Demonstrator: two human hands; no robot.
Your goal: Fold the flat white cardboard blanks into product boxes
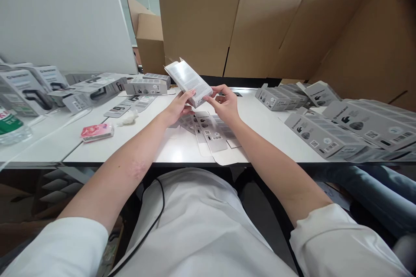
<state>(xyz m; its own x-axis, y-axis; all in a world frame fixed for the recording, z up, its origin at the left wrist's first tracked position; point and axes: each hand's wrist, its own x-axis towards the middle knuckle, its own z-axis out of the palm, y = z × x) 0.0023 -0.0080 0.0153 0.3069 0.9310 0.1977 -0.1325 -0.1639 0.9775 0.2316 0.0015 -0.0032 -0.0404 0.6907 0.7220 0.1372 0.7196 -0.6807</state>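
A white and grey product box (pixel 188 78) is held tilted above the table, its far end open with flaps sticking out. My left hand (pixel 180 104) grips its near left side, thumb on the face. At the near end, the fingers of my right hand (pixel 225 103) are closed on the box's corner. Below both hands lie several flattened printed cartons (pixel 209 132), overlapping one another near the table's front edge.
Folded boxes (pixel 328 134) are stacked at the right, with more boxes (pixel 27 88) at the left. A pink tissue pack (pixel 97 131) and a green-labelled bottle (pixel 11 125) are on the left. Large cardboard cartons (pixel 201 17) stand behind the white table (pixel 260 138).
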